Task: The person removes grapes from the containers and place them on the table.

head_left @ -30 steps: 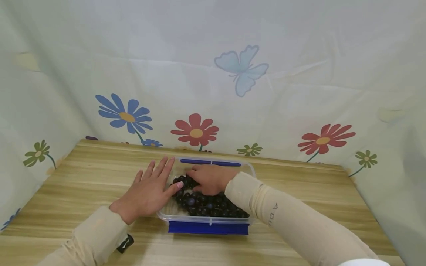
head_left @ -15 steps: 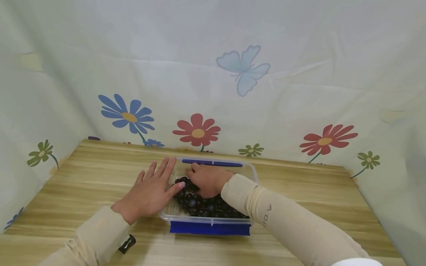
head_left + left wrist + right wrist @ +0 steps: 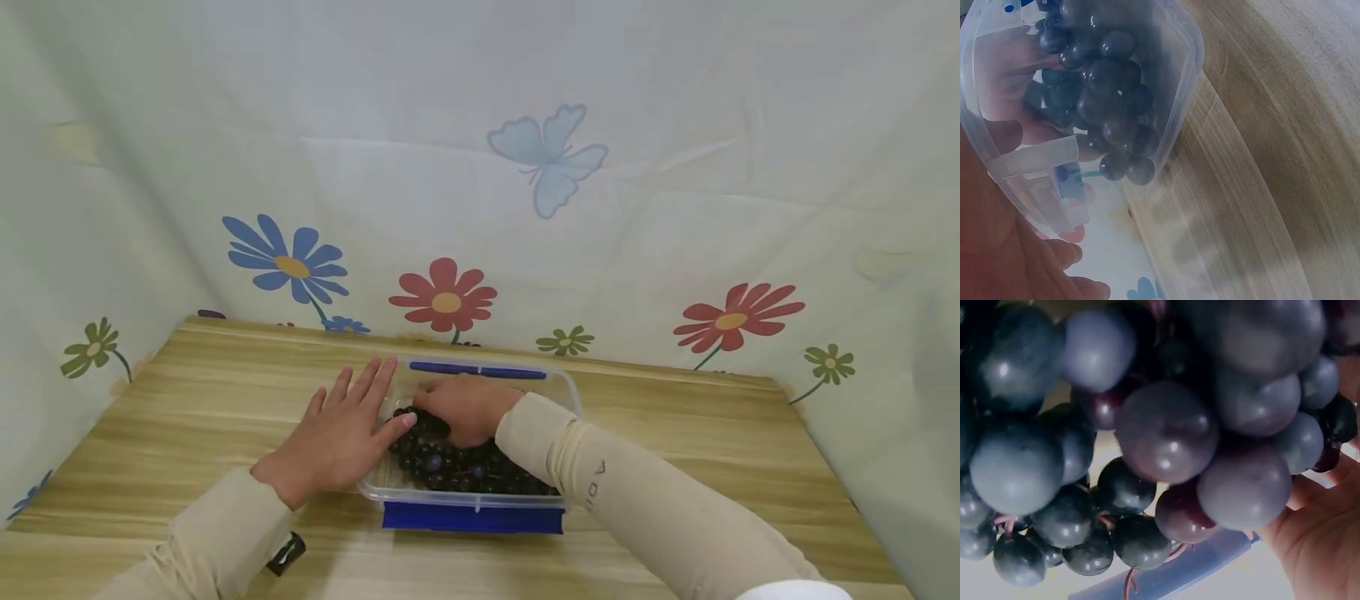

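Note:
A clear plastic box [image 3: 420,495] with blue latches holds bunches of dark grapes [image 3: 480,473]. My left hand [image 3: 330,437] rests at the box's left rim with its fingers spread, its thumb reaching over the grapes. Inside the box, my right hand [image 3: 465,408] grips grapes near the left end, its fingertips hidden from above. Through the wall in the left wrist view, fingers show beside the grapes [image 3: 1104,94]. Grapes [image 3: 1166,431] fill the right wrist view, with part of the right palm [image 3: 1322,550] behind them at the right.
The box stands on a wood-grain table [image 3: 247,392]. A pale cloth [image 3: 360,167] printed with flowers and a butterfly hangs behind the table and along both sides. A small black item [image 3: 286,553] sits at the left cuff.
My right hand has shifted slightly left within the box, lower among the grapes. The left hand stays at the rim, and the box has kept its place.

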